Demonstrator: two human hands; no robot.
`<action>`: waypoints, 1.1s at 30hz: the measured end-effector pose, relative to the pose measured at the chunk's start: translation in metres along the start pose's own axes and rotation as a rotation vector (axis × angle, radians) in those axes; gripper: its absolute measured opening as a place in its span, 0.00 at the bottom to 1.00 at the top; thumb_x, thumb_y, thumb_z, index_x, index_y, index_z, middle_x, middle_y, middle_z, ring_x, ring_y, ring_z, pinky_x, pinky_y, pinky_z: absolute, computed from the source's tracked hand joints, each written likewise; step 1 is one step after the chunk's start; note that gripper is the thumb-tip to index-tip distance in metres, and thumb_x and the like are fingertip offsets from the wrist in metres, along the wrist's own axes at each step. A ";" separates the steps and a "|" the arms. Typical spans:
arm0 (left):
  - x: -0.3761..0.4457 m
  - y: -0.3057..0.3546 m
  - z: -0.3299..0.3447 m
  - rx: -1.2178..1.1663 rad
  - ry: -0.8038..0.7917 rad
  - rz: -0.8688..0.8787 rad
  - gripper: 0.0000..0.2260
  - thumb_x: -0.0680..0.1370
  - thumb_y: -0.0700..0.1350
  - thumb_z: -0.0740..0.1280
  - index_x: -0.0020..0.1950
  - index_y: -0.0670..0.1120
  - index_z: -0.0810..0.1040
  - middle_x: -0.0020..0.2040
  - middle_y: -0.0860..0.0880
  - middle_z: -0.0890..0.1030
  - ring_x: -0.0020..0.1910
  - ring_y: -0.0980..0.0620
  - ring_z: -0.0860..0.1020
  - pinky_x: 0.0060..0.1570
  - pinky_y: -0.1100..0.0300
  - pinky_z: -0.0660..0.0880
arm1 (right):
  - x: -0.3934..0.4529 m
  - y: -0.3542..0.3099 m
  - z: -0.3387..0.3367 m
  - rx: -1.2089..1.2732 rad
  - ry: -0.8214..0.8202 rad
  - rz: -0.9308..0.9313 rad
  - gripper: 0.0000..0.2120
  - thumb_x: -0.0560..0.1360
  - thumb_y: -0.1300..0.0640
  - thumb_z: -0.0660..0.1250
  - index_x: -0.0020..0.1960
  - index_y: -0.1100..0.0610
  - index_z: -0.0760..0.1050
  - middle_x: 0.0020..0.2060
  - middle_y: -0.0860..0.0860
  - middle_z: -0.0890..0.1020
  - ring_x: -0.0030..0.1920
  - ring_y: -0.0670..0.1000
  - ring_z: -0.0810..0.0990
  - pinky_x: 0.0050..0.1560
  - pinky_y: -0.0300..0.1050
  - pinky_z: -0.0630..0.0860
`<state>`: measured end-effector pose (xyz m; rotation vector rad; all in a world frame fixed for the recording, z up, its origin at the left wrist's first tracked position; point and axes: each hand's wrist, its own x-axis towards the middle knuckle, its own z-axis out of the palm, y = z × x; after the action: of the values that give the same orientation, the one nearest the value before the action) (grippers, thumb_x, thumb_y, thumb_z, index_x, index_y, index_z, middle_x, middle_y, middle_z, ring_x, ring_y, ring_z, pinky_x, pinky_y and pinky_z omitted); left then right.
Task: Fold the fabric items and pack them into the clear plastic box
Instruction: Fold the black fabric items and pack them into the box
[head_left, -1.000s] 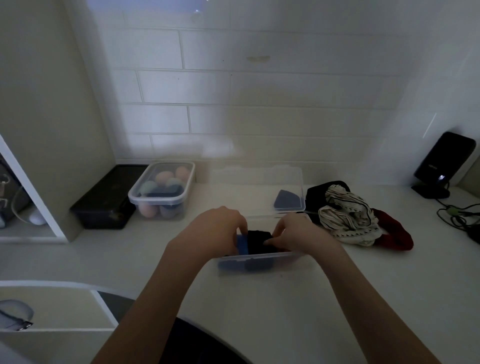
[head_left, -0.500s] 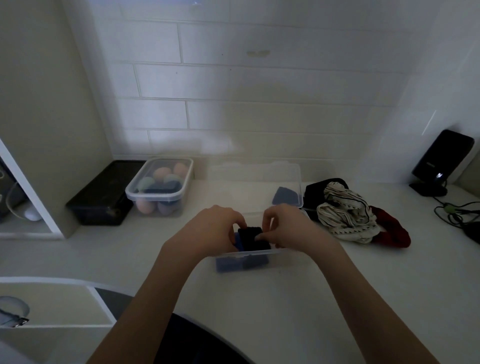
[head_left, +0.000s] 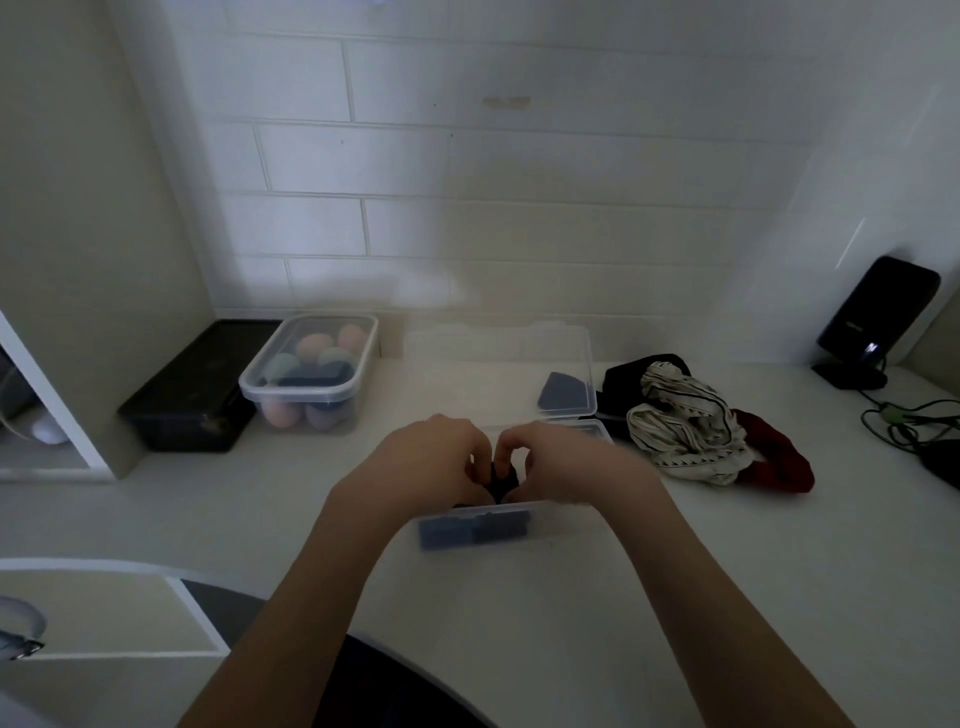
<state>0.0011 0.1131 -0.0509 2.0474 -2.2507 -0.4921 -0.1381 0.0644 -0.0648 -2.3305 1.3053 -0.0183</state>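
A clear plastic box (head_left: 550, 525) sits on the white counter in front of me, its lid (head_left: 498, 364) open toward the wall. Folded blue and dark fabric (head_left: 467, 527) shows through its front wall. My left hand (head_left: 431, 462) and my right hand (head_left: 566, 465) meet over the box, fingertips pinching a small black fabric piece (head_left: 501, 480) between them. To the right lies a loose pile: a white striped cloth (head_left: 685, 431), a black cloth (head_left: 631, 374) behind it and a dark red cloth (head_left: 774, 460). A blue piece (head_left: 563, 392) shows through the lid.
A lidded clear tub (head_left: 311, 374) of coloured sponges stands at the back left beside a black tray (head_left: 192, 389). A black device on a stand (head_left: 872, 322) and cables (head_left: 919, 426) occupy the far right. A cabinet wall closes the left side.
Both hands have drawn closer together over the box, and the black fabric between them is now bunched smaller under the fingertips.
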 end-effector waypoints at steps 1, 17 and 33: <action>0.001 0.002 0.003 0.028 0.017 -0.012 0.07 0.73 0.48 0.68 0.49 0.50 0.80 0.48 0.49 0.82 0.42 0.51 0.77 0.42 0.60 0.71 | 0.001 0.000 0.000 0.001 -0.001 0.002 0.07 0.70 0.54 0.71 0.45 0.49 0.73 0.31 0.42 0.69 0.32 0.45 0.70 0.40 0.42 0.71; 0.002 -0.002 -0.007 -0.061 0.060 0.079 0.06 0.75 0.42 0.66 0.49 0.48 0.82 0.51 0.48 0.81 0.48 0.50 0.79 0.51 0.58 0.76 | 0.004 0.100 -0.010 -0.002 0.474 0.218 0.13 0.73 0.56 0.64 0.56 0.50 0.79 0.53 0.51 0.82 0.57 0.55 0.77 0.55 0.52 0.74; -0.008 -0.001 -0.013 -0.274 0.284 0.170 0.11 0.77 0.40 0.62 0.49 0.51 0.83 0.39 0.61 0.73 0.39 0.58 0.75 0.42 0.69 0.69 | 0.000 0.071 -0.037 0.685 0.919 -0.007 0.07 0.76 0.57 0.66 0.51 0.57 0.80 0.44 0.58 0.82 0.43 0.54 0.80 0.40 0.42 0.78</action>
<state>0.0067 0.1179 -0.0373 1.6608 -2.0389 -0.4369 -0.2038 0.0189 -0.0604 -1.7192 1.3397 -1.4304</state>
